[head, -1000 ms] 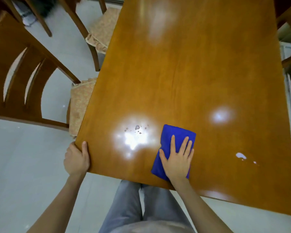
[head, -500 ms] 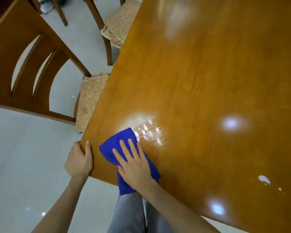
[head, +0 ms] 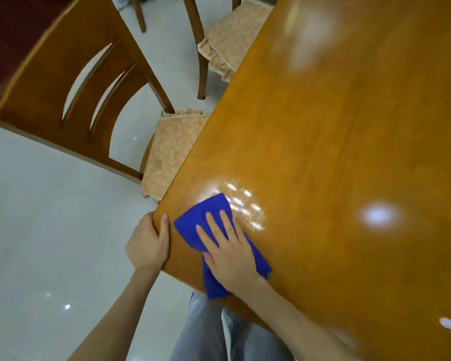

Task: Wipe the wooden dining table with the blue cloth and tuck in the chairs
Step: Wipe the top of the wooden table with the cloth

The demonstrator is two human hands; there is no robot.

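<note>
The glossy wooden dining table fills the right of the view. A blue cloth lies flat near its near left corner, and one end hangs a little over the near edge. My right hand presses on the cloth with straight, spread fingers. My left hand grips the table's corner, thumb on top and fingers curled under the edge. Wet streaks shine on the wood just right of the cloth. A wooden chair with a patterned seat cushion stands at the table's left side, its seat partly under the top.
A second chair with the same cushion stands farther along the left side. Pale shiny floor tiles lie to the left. My grey trouser legs are below the table's near edge. A white speck sits near the right edge.
My right hand slid the cloth left from the middle of the near edge to the corner beside my left hand, leaving wet streaks. The left hand kept its grip on the corner.
</note>
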